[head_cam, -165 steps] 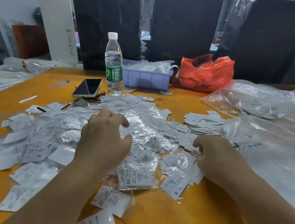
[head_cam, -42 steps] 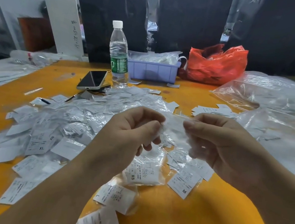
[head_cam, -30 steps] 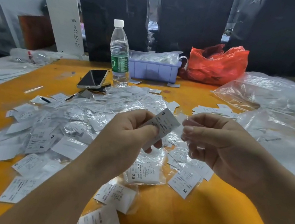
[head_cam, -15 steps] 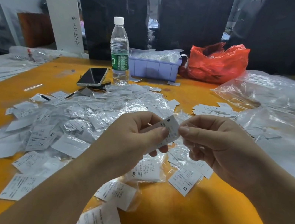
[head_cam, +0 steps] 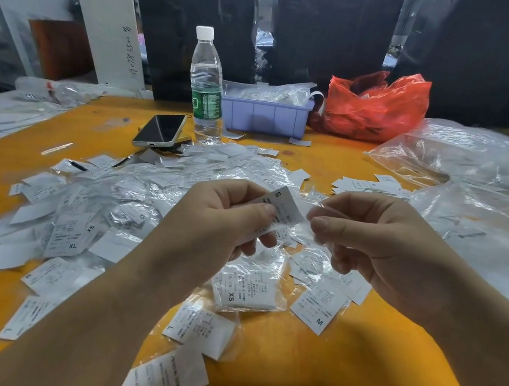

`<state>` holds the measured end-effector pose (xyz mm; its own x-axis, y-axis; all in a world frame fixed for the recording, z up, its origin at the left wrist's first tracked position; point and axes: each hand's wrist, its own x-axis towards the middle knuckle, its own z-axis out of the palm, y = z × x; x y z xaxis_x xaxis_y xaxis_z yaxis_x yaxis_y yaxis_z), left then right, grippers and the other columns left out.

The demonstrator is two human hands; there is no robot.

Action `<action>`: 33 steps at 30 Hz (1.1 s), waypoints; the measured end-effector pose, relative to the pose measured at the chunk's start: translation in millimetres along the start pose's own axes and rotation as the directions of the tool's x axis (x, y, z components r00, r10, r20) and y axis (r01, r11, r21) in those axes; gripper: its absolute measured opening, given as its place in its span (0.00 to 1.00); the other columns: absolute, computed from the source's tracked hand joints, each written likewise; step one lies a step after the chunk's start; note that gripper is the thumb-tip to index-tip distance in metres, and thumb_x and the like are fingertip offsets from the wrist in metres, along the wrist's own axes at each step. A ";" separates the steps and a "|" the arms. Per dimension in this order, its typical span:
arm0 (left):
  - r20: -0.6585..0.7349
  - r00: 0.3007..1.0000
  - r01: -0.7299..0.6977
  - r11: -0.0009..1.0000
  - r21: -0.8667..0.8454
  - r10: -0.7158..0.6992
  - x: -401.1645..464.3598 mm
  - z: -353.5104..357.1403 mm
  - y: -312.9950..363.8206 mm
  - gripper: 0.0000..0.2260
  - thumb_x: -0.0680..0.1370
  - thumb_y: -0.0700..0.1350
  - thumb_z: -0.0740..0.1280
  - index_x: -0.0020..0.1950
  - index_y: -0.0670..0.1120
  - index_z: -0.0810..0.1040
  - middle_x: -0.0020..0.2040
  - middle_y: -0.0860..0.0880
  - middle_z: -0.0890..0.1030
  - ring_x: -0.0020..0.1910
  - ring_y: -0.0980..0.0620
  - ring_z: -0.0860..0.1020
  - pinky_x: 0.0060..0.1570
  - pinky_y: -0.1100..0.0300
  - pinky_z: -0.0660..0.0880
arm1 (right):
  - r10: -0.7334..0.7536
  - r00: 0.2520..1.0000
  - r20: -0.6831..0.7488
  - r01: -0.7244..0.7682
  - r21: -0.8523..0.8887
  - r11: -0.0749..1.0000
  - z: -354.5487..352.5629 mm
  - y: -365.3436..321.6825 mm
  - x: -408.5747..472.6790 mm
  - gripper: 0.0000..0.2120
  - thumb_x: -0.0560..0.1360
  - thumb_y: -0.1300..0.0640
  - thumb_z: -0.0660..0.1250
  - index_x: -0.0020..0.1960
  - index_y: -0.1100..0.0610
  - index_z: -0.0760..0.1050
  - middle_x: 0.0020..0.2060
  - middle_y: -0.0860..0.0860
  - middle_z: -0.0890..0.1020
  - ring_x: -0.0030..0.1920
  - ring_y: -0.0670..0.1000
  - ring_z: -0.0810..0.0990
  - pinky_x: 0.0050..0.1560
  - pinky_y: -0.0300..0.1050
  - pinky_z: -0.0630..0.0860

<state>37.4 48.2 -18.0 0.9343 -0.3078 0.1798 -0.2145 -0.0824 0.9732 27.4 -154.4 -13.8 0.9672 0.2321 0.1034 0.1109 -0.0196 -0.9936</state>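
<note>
Just above the middle of the frame, the left hand point(head_cam: 218, 220) pinches a small white label point(head_cam: 286, 206) between its thumb and curled fingers. The grip is closed tight on the paper, with the thumb lying across the label's lower half. The label is held up off the table point(head_cam: 317, 372), tilted, with a printed "S" at its top corner. To its right, the right hand point(head_cam: 384, 251) nips a clear sleeve point(head_cam: 306, 230) of thin plastic between thumb and forefinger. Its other fingers are curled under the palm. The sleeve meets the label's right edge, and the two hands sit close together without touching.

Whether the label's end is already inside the sleeve or only against it cannot be made out, because the film is nearly invisible apart from a few glints. The left fingers behind the label are hidden, and the small print below the "S" is too fine to read. Both forearms are cut off by the lower edge.

Beneath the hands, across the centre and left, lies a heap of labels point(head_cam: 128, 215), many of them in wrappers. At the upper centre stand a water bottle point(head_cam: 206, 90), a phone point(head_cam: 161, 130), a lilac tray point(head_cam: 265, 117) and a red bag point(head_cam: 375, 108). Large clear bags point(head_cam: 481, 197) fill the right side.
</note>
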 end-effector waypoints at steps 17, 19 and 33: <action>0.019 1.000 0.025 1.000 -0.015 -0.024 0.8 -1.0 -0.1 0.09 0.78 0.37 0.66 0.44 0.47 0.85 0.32 0.46 0.80 0.28 0.55 0.73 0.26 0.66 0.69 | -0.037 0.999 -0.035 0.035 -0.069 0.997 0.8 1.6 0.1 0.07 0.69 0.68 0.72 0.46 0.66 0.81 0.32 0.55 0.80 0.27 0.47 0.73 0.26 0.40 0.71; 0.026 1.000 0.014 1.000 0.011 -0.014 0.1 0.8 -0.2 0.09 0.78 0.37 0.66 0.44 0.46 0.84 0.31 0.46 0.81 0.27 0.56 0.72 0.26 0.67 0.69 | -0.045 0.999 -0.031 0.042 -0.074 0.996 2.4 0.8 -0.5 0.06 0.69 0.68 0.72 0.46 0.66 0.81 0.33 0.56 0.81 0.27 0.47 0.73 0.26 0.40 0.71; 0.115 0.992 0.043 0.993 0.114 -0.056 -1.1 5.2 -1.1 0.06 0.77 0.43 0.67 0.46 0.44 0.83 0.32 0.50 0.81 0.29 0.59 0.76 0.28 0.69 0.70 | -0.081 0.997 0.010 0.082 -0.125 0.989 6.6 2.2 -2.6 0.06 0.72 0.67 0.69 0.47 0.69 0.80 0.28 0.52 0.77 0.28 0.46 0.72 0.26 0.39 0.68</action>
<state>35.1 43.7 -20.0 0.9059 -0.4096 0.1072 -0.2050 -0.2028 0.9575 23.6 -148.6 -16.6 0.9527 0.2426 0.1832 0.2172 -0.1215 -0.9685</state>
